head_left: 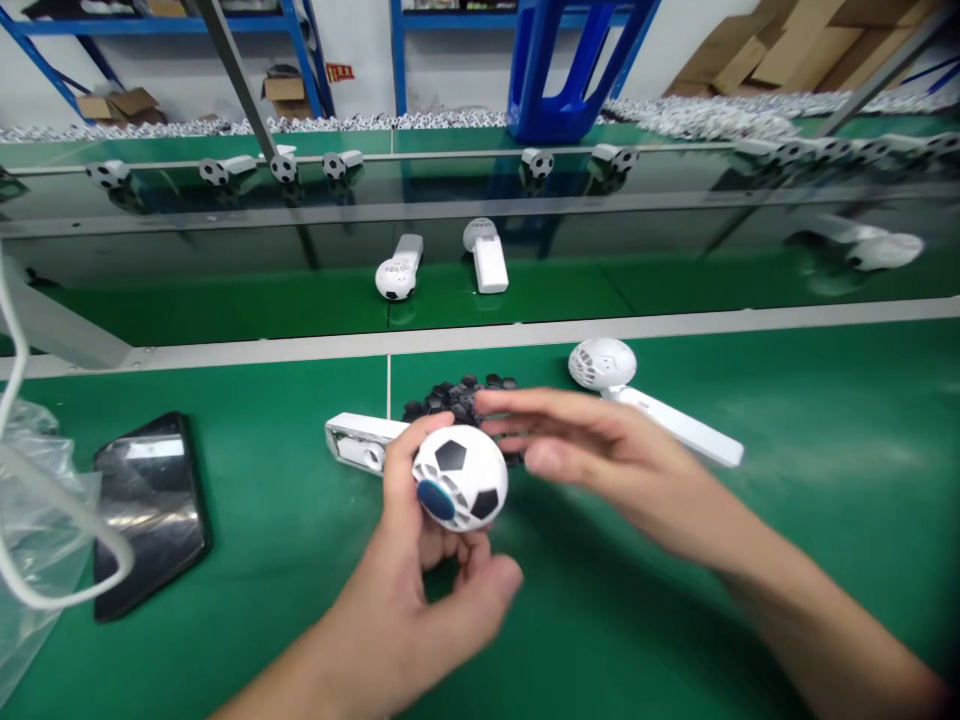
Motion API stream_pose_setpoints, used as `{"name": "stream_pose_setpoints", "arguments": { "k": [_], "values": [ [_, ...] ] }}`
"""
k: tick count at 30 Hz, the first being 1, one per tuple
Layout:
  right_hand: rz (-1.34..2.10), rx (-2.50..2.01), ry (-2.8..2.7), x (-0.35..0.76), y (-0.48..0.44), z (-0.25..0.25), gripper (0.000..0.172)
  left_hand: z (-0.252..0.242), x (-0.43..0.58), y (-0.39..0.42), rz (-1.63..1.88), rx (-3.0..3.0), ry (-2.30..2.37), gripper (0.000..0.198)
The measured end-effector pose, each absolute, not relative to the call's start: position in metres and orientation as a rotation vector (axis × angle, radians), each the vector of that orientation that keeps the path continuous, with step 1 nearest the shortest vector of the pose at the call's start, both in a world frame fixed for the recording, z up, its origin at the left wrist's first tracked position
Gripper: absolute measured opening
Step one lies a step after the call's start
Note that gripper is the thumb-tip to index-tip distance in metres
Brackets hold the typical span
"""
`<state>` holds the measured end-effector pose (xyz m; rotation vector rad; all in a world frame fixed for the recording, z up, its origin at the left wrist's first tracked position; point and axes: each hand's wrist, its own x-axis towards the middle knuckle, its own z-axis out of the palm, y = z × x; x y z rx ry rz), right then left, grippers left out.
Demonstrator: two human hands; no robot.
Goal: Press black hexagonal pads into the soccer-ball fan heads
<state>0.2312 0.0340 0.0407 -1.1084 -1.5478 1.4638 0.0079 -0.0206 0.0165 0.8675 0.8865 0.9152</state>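
My left hand is closed around the round head of a white handheld fan patterned like a football. Black pentagons and a blue disc show on this head, and its handle points left. Just to the right, my right hand is stretched out with fingers extended and thumb apart, nothing visible in it. Behind the fan, a pile of small black pentagon pieces lies on the green table, partly hidden by my hands. Beyond my right hand rests another white fan, its head without black pieces on the side I see.
A black phone-like slab lies at left, beside clear plastic bags and a white cable. Across a metal rail, two fans lie on a lower green strip. More fans line the shelf behind, near a blue stool.
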Motion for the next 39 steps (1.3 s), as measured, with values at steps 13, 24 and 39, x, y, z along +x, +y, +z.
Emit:
{"name": "stream_pose_setpoints", "arguments": {
  "k": [13, 24, 39],
  "values": [
    [0.645, -1.511, -2.416, 0.252, 0.047, 0.023, 0.014, 0.037, -0.037, 0.011, 1.451, 1.551, 1.172, 0.041],
    [1.023, -1.039, -1.658, 0.217, 0.011, 0.053, 0.013, 0.035, -0.019, -0.006, 1.147, 1.372, 1.172, 0.045],
    [1.39, -1.037, -1.23, 0.186, -0.011, 0.055, 0.026, 0.027, -0.014, -0.012, 0.995, 1.568, 0.975, 0.041]
  ]
}}
